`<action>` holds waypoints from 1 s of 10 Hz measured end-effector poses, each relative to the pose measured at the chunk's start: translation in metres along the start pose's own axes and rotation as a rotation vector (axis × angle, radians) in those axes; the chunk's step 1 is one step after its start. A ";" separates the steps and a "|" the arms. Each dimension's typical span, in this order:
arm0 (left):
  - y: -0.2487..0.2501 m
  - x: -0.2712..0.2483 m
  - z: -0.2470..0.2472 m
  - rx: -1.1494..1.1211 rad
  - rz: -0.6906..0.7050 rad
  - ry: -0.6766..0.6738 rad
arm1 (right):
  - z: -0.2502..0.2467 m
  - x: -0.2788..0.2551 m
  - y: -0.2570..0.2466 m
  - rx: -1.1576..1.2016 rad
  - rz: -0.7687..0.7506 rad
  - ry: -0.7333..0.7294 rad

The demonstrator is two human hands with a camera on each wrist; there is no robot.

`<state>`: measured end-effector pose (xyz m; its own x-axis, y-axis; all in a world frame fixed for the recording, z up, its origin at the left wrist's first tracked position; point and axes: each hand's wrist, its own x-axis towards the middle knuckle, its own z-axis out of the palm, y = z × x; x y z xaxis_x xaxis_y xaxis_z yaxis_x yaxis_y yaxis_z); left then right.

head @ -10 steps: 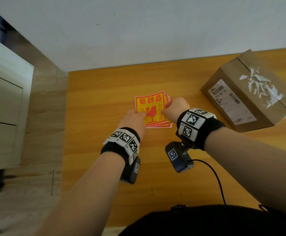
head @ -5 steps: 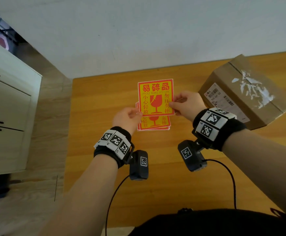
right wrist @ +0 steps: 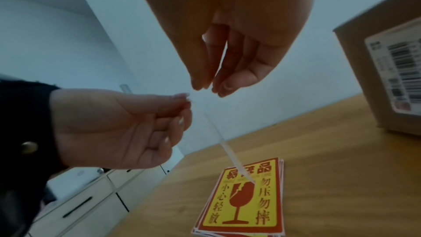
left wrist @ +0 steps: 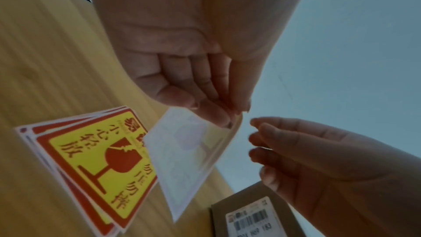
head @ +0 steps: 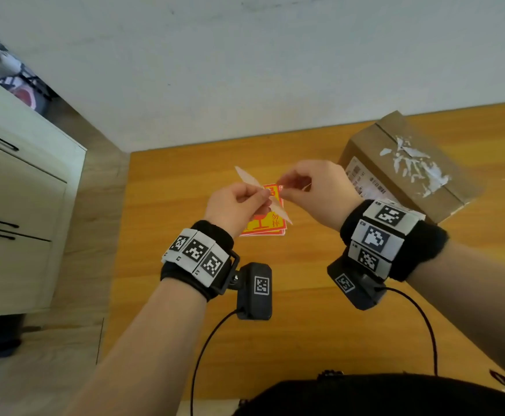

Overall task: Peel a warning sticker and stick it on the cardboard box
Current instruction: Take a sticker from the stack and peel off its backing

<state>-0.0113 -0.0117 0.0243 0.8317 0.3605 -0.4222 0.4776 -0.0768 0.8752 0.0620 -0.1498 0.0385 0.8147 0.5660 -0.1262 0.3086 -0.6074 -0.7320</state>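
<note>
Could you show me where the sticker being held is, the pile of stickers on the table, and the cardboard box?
held sticker [left wrist: 182, 154]: left wrist view, on its white back face.
sticker pile [right wrist: 241, 203]: right wrist view, on the glass symbol of the top sheet.
cardboard box [head: 365, 145]: head view, on bare brown cardboard above the label.

The left hand [left wrist: 182, 78] pinches a white-backed warning sticker [left wrist: 182, 150] by its corner. The right hand [left wrist: 318, 159] curls just beside it, and a sticker stack [left wrist: 91, 168] lies below.
</note>
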 end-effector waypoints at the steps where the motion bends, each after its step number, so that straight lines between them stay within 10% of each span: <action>1: 0.009 -0.004 0.008 0.021 0.018 -0.021 | -0.006 -0.006 -0.001 0.049 -0.023 -0.019; 10: 0.034 -0.021 0.040 0.126 0.156 -0.026 | -0.035 -0.026 0.013 0.119 -0.038 0.038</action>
<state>-0.0015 -0.0590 0.0533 0.9047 0.3107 -0.2916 0.3729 -0.2460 0.8947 0.0614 -0.1919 0.0557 0.8223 0.5645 -0.0725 0.2812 -0.5138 -0.8105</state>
